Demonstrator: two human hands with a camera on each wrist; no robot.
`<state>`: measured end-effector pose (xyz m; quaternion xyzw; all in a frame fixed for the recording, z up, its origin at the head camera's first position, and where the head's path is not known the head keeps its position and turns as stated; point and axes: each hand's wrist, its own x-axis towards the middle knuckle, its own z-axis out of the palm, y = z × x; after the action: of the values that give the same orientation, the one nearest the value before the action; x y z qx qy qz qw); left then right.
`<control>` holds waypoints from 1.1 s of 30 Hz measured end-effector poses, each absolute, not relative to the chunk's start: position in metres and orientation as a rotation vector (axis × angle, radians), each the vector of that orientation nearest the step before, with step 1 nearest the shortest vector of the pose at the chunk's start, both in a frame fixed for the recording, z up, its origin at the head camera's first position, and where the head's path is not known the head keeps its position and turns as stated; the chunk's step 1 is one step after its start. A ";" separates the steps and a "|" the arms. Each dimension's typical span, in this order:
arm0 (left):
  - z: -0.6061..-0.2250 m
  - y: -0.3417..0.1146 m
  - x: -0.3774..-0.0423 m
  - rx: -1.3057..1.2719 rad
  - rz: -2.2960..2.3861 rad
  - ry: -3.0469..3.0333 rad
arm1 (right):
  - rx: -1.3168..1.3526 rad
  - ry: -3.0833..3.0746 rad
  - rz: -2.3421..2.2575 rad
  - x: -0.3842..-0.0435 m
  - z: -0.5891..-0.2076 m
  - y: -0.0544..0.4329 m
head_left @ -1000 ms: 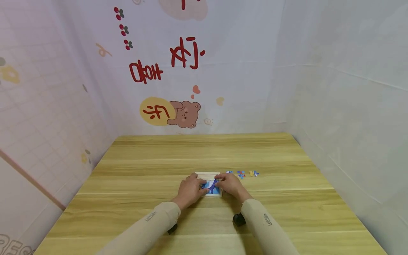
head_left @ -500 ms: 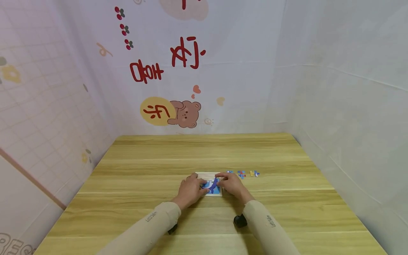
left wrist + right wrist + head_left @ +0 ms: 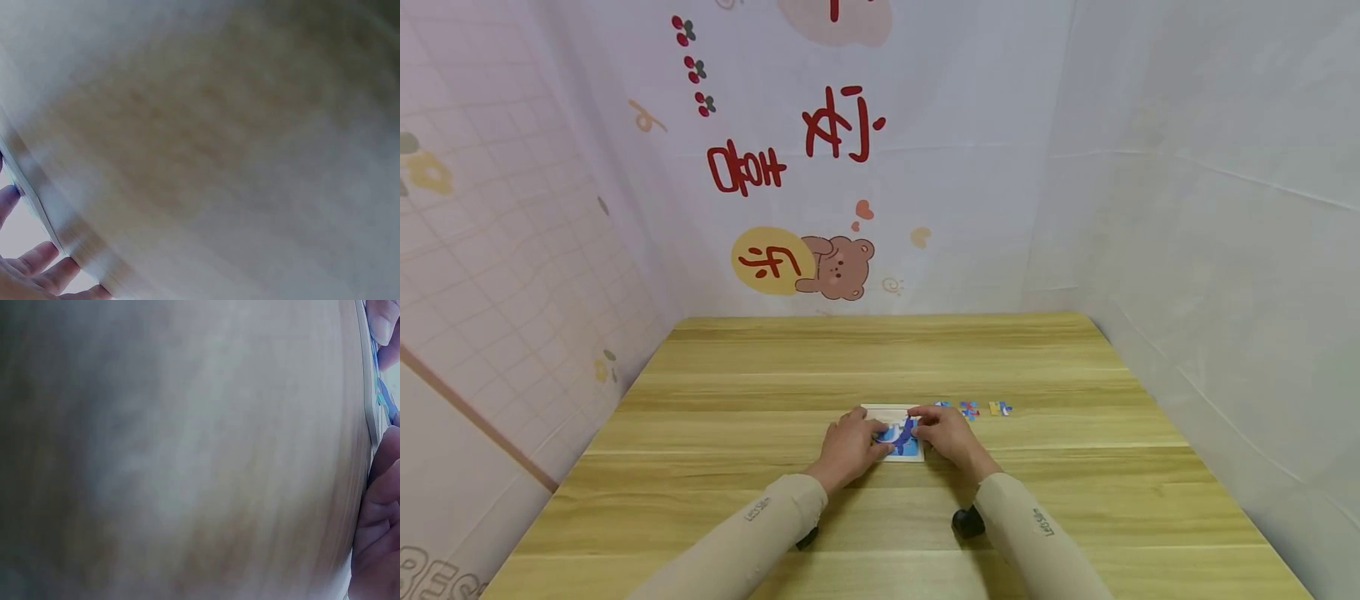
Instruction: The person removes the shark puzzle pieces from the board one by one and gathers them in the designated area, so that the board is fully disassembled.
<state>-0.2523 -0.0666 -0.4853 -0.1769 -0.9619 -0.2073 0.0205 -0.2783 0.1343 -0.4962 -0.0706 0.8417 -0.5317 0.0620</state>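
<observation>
In the head view a jigsaw puzzle [image 3: 906, 447] with a purple-blue whale on blue lies in a shallow pale tray [image 3: 887, 407]. My left hand [image 3: 848, 442] grips the tray's left side, thumb and index finger over the picture, other fingers along the outer edge. At the upper right of the picture, my right hand [image 3: 946, 431] pinches a purple puzzle piece [image 3: 909, 423] between thumb and index finger. The right wrist view catches this purple piece [image 3: 389, 403] by the curled right fingers, at the frame's edge. Left fingers [image 3: 57, 274] border the tray in the left wrist view.
Loose puzzle pieces lie right of the tray: a blue and white one [image 3: 943, 405] partly behind my right hand, red and blue ones [image 3: 970, 410], and a yellow and blue one [image 3: 1001, 408]. White printed cloth [image 3: 970, 208] encloses the wooden table [image 3: 760, 375].
The right thumb and index finger have shifted slightly right over the puzzle's upper right corner, and the right forearm a little with them. My left hand stays in place on the tray.
</observation>
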 end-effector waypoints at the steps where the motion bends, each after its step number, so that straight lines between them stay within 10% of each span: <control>1: -0.485 -0.067 -0.252 -0.550 -0.640 -2.983 | -0.207 2.549 -1.607 -0.278 -0.496 0.134; 33: -0.484 -0.067 -0.249 -0.546 -0.693 -2.963 | 0.086 2.304 -1.681 -0.267 -0.490 0.194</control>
<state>-0.2493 -0.0668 -0.4838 -0.1766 -0.9581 -0.2240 0.0252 -0.2669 0.1944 -0.4899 0.0297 0.7991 -0.5830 0.1438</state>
